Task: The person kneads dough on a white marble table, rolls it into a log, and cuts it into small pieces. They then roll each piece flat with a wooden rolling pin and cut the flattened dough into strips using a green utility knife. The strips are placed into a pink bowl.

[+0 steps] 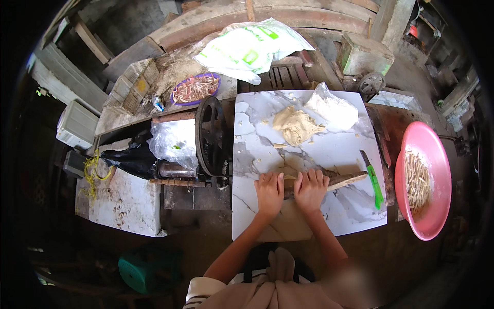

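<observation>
Marble-patterned sheeting (252, 123) covers the worktop at the centre of the frame, with a pale dough lump (294, 126) at its upper middle beside a clear bag of white powder (332, 107). Lower down, the left hand (269, 193) and right hand (311, 189) lie side by side over a wooden stick (349, 180), fingers close together and bent across it, though I cannot tell whether they wrap beneath it. Uneven pressure could swing the stick's free right end into the green-handled knife (373, 181) just beside it, shifting the bare blade.
</observation>
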Demonstrator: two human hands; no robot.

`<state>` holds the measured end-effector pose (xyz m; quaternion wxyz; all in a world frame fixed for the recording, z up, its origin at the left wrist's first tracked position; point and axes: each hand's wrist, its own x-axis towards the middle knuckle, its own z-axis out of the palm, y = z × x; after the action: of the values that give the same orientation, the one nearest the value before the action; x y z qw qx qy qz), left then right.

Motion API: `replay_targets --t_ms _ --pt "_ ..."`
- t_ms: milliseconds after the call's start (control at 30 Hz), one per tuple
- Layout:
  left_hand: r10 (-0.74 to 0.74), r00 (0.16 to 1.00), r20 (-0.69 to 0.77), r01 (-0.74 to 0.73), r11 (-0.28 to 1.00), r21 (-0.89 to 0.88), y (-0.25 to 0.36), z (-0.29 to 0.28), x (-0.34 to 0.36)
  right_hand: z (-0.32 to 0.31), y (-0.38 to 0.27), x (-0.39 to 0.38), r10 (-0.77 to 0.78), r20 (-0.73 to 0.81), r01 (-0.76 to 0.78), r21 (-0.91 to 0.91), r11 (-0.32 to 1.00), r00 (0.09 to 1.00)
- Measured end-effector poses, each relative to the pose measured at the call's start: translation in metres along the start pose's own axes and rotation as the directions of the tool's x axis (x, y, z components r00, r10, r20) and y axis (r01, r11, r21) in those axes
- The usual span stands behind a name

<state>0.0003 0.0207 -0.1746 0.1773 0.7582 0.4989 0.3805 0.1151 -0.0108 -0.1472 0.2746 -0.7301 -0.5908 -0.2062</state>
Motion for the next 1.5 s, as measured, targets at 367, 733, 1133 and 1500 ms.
replay_targets --t_ms 367,733,1133,1500 --pt "-0.053 0.997 0.051 0.048 0.995 0.09 -0.011 0.009 0.07 0.035 0.0 0.046 0.12 0.165 -0.133 0.07 0.989 0.979" --pt "-0.011 1.0 -0.017 0.01 1.0 -0.022 -0.001 0.003 0.042 0.022 0.001 0.025 0.034 0.107 -0.044 0.09 0.995 0.994" --pt "-0.012 1.0 -0.029 0.013 1.0 0.027 -0.002 0.007 0.03 0.016 -0.003 0.018 -0.035 0.003 0.035 0.026 0.999 0.999" --pt "-0.01 0.999 -0.04 0.008 0.999 -0.046 -0.012 0.014 0.065 0.043 -0.002 0.045 0.095 0.157 -0.11 0.087 0.99 0.983"
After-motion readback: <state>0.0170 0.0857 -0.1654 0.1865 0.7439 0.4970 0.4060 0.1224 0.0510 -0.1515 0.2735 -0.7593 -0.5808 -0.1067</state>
